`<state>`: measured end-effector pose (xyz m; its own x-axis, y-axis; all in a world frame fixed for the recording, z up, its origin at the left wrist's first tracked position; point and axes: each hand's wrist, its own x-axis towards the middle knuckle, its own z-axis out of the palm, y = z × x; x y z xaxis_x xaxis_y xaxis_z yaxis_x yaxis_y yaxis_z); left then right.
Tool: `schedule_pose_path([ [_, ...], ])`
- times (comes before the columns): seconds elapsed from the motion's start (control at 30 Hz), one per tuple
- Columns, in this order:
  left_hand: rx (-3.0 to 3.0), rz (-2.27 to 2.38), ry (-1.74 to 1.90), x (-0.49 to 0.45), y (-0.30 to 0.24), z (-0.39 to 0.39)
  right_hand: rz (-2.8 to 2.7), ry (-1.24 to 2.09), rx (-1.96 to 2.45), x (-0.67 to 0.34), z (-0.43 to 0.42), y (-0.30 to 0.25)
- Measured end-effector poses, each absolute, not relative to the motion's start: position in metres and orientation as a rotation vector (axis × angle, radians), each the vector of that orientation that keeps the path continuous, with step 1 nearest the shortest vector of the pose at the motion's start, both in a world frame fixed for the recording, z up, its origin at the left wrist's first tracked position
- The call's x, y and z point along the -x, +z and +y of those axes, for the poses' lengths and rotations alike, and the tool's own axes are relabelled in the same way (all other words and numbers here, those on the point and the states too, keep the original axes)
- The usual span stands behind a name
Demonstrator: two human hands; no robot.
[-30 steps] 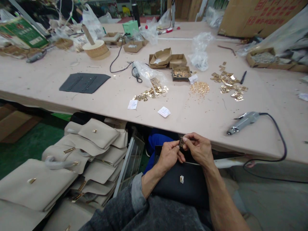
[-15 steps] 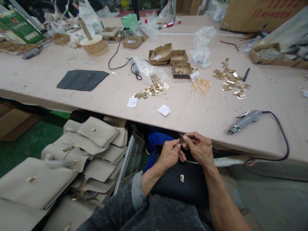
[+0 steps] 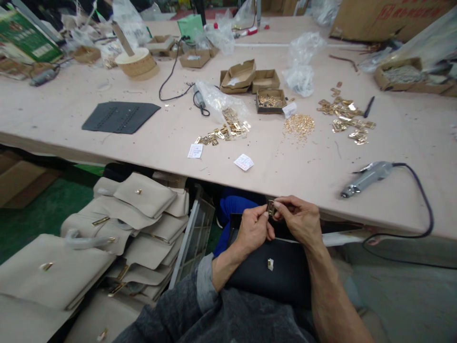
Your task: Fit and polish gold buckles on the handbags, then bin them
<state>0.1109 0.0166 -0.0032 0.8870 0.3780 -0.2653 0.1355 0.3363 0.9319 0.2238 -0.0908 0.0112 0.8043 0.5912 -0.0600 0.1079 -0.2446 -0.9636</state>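
Between the fingertips of both hands is a small gold metal plate (image 3: 271, 207) with a slot in it. My left hand (image 3: 254, 227) pinches its left side, and my right hand (image 3: 298, 219) grips it from the right. Below them a black bag (image 3: 250, 271) lies across my lap, with a small gold clasp (image 3: 270, 264) on its front and a bit of white wrapping on the clasp. Loose gold plates (image 3: 344, 114) of a similar kind lie on the table, beside a heap of tiny gold parts (image 3: 299, 127).
A grey electric screwdriver (image 3: 367, 179) with a black cord rests near the table (image 3: 293, 176) edge at right. Beige bags (image 3: 143, 214) are stacked at left beside a metal crate (image 3: 193, 238). More gold plates (image 3: 228, 131) spill from a plastic bag. Small cardboard boxes (image 3: 266, 80) stand behind.
The gold plate has turned so that its slotted face shows more. My right hand has shifted slightly to the right. The camera view has moved a little.
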Motion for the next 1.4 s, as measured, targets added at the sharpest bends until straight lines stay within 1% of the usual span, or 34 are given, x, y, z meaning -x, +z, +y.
schedule_pose_path([
  [0.2,-1.259,0.554,0.252,-0.109,-0.002,0.008,-0.620,0.495,1.757,-0.224,-0.091,0.012],
  [0.53,-1.350,0.543,0.227,-0.108,0.007,0.007,-0.715,0.410,1.757,-0.221,-0.088,0.016],
  [0.63,-1.344,0.549,0.234,-0.107,0.007,0.006,-0.653,0.456,1.740,-0.223,-0.089,0.012],
  [0.8,-1.386,0.556,0.228,-0.107,0.009,0.004,-0.514,0.659,1.642,-0.227,-0.091,0.006],
  [0.87,-1.478,0.578,0.266,-0.107,0.011,0.002,-0.521,0.639,1.658,-0.228,-0.091,0.007],
  [1.07,-1.990,0.649,0.569,-0.107,0.012,-0.005,-0.606,0.514,1.716,-0.227,-0.089,0.012],
  [1.4,-2.117,0.644,0.600,-0.111,0.010,-0.008,-0.662,0.448,1.726,-0.227,-0.089,0.014],
])
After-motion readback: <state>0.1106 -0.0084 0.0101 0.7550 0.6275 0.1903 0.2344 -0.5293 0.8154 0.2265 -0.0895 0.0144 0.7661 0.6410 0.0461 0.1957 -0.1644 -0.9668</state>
